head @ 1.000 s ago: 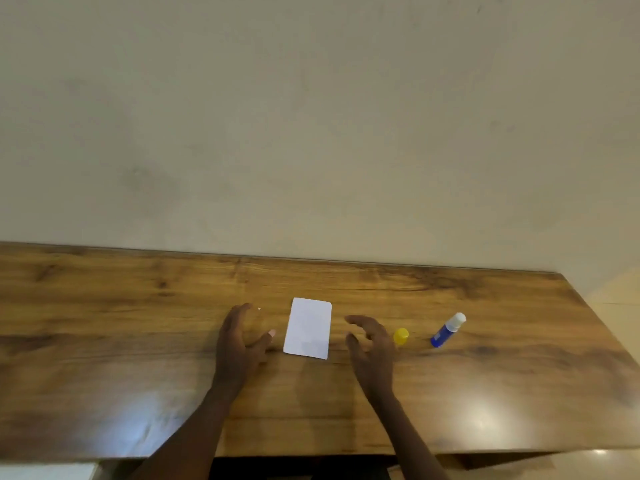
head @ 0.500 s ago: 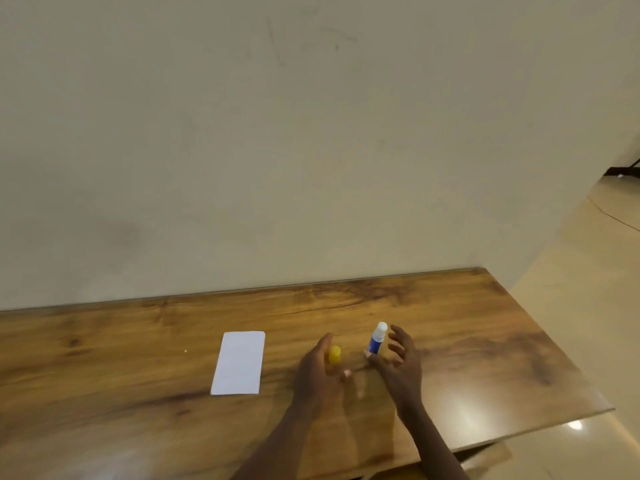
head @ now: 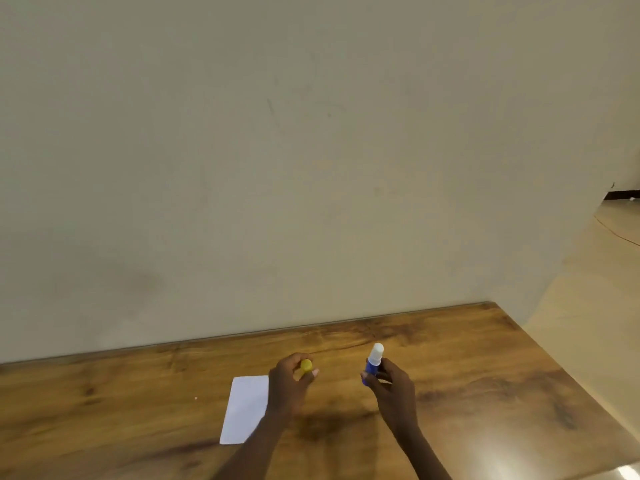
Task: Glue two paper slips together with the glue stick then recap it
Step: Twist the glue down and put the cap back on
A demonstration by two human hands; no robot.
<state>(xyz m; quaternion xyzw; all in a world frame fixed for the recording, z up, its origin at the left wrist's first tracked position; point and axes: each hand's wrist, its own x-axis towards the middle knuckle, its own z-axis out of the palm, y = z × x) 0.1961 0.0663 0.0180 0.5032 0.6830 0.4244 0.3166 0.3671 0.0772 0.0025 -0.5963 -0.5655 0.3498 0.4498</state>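
My right hand [head: 393, 388] grips a blue glue stick [head: 373, 362] by its lower body, holding it upright above the table with its white tip bare. My left hand [head: 289, 384] pinches the small yellow cap [head: 306, 366] between thumb and fingers, a hand's width left of the stick. The white paper [head: 245, 408] lies flat on the wooden table [head: 485, 393], just left of my left wrist, which hides its right edge. It looks like a single sheet; I cannot tell whether there are two slips.
A plain beige wall [head: 277, 168] rises right behind the table's far edge. The table's right edge drops off to a pale floor [head: 595, 323] at the right.
Both hands went from beside the paper to the cap and stick on the right. They have lifted them off the table: cap in the left, stick in the right.
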